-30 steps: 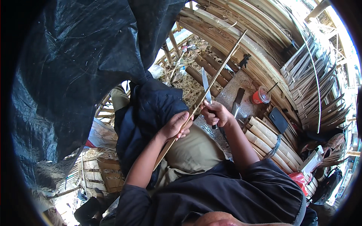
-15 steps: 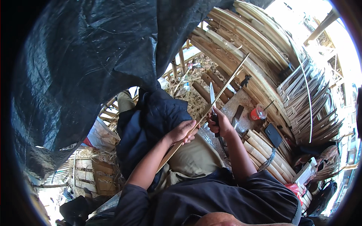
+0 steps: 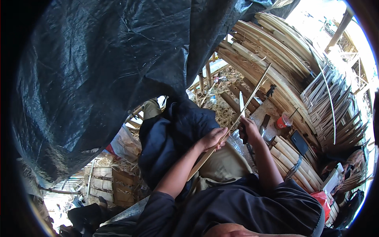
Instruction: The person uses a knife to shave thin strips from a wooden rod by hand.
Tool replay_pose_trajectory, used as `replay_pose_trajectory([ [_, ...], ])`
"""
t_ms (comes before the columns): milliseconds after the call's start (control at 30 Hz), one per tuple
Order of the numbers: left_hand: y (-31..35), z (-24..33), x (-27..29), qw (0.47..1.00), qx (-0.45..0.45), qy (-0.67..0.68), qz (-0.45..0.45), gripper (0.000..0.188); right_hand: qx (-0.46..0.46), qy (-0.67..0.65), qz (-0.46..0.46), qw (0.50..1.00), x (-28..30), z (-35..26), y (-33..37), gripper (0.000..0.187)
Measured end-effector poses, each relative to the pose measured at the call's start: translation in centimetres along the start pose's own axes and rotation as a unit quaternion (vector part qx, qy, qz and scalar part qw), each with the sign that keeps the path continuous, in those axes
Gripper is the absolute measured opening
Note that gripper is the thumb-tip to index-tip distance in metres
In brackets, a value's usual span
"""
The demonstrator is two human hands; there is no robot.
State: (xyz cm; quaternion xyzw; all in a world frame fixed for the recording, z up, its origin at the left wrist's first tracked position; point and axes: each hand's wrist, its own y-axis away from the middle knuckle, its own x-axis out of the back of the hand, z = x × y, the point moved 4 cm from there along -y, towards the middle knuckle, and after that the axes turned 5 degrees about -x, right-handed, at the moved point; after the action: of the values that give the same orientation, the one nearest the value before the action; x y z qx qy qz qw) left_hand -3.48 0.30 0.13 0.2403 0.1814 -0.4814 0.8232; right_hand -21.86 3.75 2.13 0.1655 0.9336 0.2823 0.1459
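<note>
left hand (image 3: 213,139) grips bamboo strip (image 3: 237,120) | right hand (image 3: 248,129) grips knife (image 3: 242,106)

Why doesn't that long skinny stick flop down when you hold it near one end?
The bamboo strip probably stays fairly stiff: it runs almost straight past the left hand, far out into the air. It looks very thin, so it is likely light and a bit springy. The right hand holds a knife against it, so a hard push might bend it.

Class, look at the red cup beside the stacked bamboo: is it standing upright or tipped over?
Upright. The red cup stands with its open mouth facing up and a thin stick leaning out of it, beside the bamboo slats. Its contents cannot be told.
</note>
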Motion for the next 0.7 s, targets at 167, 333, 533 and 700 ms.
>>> replay_pose_trajectory([
  [167, 0.2, -0.1, 0.2, 0.999, -0.006, -0.035, 0.012, 0.041, 0.001, 0.045, -0.010, 0.999, 0.4, -0.2, 1.0, 0.036],
  [333, 0.9, -0.2, 0.5, 0.997, -0.010, -0.075, 0.034, 0.041, 0.002, 0.017, -0.016, 1.000, 0.2, 0.4, 0.6, 0.036],
  [533, 2.3, 0.6, -0.7, 0.991, -0.011, -0.125, 0.045, 0.043, -0.009, -0.012, -0.058, 0.998, -0.3, 0.7, 1.3, 0.035],
  [700, 2.5, 1.1, -1.1, 0.991, -0.002, -0.129, 0.042, 0.044, -0.016, -0.022, -0.065, 0.998, 0.2, 1.3, 0.9, 0.036],
])
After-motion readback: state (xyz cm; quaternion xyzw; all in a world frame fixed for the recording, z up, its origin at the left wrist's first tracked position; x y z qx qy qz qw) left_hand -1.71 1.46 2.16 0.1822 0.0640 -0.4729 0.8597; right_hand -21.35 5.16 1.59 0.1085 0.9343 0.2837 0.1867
